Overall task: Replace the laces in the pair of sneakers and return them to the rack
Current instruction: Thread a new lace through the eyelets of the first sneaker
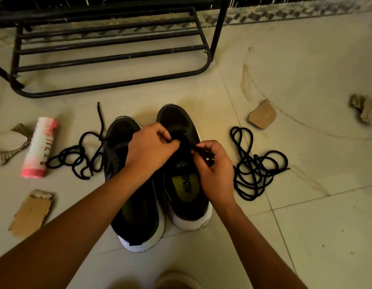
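The left hand (pixel 151 149) and right hand (pixel 214 170) meet at the middle of the frame, both with fingers curled in. The right one pinches a short stretch of black lace (pixel 208 159) between thumb and fingertips, and the left one pinches at the same lace where it meets the eyelet rows, though the dark fabric hides the exact contact. They work over the tongue of the right-of-centre sneaker (pixel 187 197), black with a white sole and a yellow-green insole. It stands toe away on the tiled floor (pixel 306 59). The second sneaker (pixel 137 215) stands touching it on the left and has no lace in its eyelets. A loose lace (pixel 76 157) lies tangled just left of the pair, and another tangle of lace (pixel 256 170) lies just right. Further left a pink-and-white tube (pixel 40 147) lies on its side. Torn cardboard scraps (pixel 31 211) are scattered at lower left, middle left, right of centre and the far right edge. The black metal shoe rack (pixel 110 55) fills the upper left, apart from the shoes.
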Motion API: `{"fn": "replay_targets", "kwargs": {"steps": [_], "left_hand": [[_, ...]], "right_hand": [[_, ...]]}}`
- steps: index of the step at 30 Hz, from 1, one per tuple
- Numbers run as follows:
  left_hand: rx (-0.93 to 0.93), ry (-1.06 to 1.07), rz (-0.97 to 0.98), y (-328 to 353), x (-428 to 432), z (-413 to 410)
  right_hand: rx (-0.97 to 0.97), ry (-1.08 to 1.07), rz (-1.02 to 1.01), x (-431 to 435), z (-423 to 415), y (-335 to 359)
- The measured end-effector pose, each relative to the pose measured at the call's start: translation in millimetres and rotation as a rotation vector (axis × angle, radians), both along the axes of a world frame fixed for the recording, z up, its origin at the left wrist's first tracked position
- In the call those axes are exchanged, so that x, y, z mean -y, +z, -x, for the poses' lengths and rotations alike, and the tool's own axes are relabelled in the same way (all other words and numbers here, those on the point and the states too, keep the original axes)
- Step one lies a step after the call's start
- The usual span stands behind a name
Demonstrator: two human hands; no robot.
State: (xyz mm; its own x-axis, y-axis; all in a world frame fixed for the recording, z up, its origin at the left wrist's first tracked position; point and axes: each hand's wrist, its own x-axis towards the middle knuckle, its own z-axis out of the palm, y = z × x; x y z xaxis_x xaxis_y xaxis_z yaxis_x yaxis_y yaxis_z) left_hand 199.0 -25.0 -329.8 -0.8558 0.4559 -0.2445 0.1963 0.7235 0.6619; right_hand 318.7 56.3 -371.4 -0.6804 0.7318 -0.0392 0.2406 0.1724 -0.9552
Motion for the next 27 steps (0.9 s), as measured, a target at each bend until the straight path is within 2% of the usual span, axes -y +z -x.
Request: {"fn": "replay_targets", "kwargs": {"steps": [3, 6, 10, 27], "left_hand": [[0.151, -0.038, -0.095, 1, 9, 9], [0.247, -0.178, -0.084, 8, 17, 18], [0.173, -0.284, -0.074, 12, 22, 28], [0.014, -0.315, -0.017, 8, 13, 27]], "right_hand": [[-0.025, -0.034, 0.081, 1, 1, -1], [-0.052, -0.051, 0.117, 0, 0, 0], [-0.053, -0.056, 0.133, 0, 1, -2], [-0.069, -0.082, 0.218, 0, 1, 0]]}}
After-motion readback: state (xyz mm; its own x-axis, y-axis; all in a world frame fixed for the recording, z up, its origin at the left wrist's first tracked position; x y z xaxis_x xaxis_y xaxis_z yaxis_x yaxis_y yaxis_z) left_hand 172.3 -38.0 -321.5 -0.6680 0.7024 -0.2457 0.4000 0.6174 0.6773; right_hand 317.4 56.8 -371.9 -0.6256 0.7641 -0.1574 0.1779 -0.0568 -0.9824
